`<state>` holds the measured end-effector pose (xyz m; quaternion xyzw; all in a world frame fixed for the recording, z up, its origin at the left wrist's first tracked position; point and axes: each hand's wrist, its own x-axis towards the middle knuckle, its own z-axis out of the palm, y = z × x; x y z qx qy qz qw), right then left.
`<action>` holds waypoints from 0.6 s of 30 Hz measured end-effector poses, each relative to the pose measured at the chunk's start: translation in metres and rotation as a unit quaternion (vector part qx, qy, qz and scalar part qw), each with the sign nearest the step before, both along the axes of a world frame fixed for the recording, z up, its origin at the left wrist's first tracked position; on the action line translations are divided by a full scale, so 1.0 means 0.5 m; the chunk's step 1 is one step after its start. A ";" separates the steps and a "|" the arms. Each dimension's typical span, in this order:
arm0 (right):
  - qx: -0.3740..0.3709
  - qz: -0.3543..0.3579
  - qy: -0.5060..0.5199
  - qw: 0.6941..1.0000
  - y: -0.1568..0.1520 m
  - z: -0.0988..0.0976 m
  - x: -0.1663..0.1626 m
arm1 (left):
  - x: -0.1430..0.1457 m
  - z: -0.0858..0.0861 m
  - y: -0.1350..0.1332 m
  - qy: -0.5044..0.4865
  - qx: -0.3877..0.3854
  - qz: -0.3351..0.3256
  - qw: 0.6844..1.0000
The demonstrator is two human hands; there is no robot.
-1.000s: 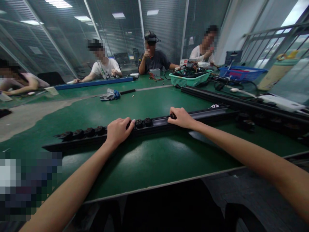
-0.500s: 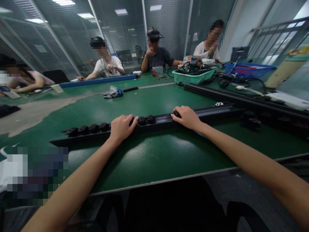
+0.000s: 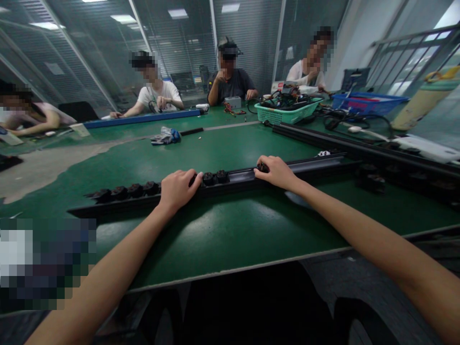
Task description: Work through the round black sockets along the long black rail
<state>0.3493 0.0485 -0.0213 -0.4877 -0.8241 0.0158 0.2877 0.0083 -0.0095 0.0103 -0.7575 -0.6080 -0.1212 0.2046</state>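
Note:
A long black channel-shaped rail [image 3: 247, 184] lies across the table in front of me. Several black socket-like modules [image 3: 135, 190] sit in a row along its left part, and two more [image 3: 214, 178] stand just right of my left hand [image 3: 179, 188]. That hand is closed over the rail, with a dark module partly visible between thumb and fingers. Farther right, my right hand [image 3: 273, 171] grips a single black module [image 3: 263, 167] at the rail. A pale strip of the rail's inside shows between the hands. Its fingers hide part of the held module.
Another long black rail [image 3: 323, 141] lies at the right. Behind it are a green basket [image 3: 273, 114] of cables, a blue tray [image 3: 362, 103] and a tilted bottle [image 3: 413, 100]. Gloves [image 3: 166, 136] lie mid-table. Several people sit across the table.
The view has shifted slightly, so most things appear a little farther left. Both hands keep nearly the same places on the rail, and the right hand still holds its module.

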 end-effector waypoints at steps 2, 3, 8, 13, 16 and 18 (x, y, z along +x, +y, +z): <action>-0.003 -0.003 0.005 1.000 0.001 0.000 0.000 | 0.000 0.000 0.000 0.000 0.000 0.001 1.000; -0.004 -0.005 0.008 1.000 0.002 -0.001 0.000 | 0.000 0.000 0.000 0.000 0.000 0.002 1.000; 0.002 -0.010 0.017 1.000 -0.002 -0.002 0.002 | 0.000 -0.001 -0.001 0.002 -0.002 0.006 1.000; -0.016 0.000 0.033 0.999 -0.005 0.005 0.003 | 0.001 0.001 -0.003 0.000 -0.003 0.004 1.000; -0.023 -0.006 0.026 0.999 -0.005 0.008 0.002 | 0.001 0.001 -0.003 0.001 -0.001 0.003 1.000; -0.017 -0.015 0.015 1.000 -0.006 0.008 0.000 | 0.001 0.002 -0.003 0.002 0.000 0.003 1.000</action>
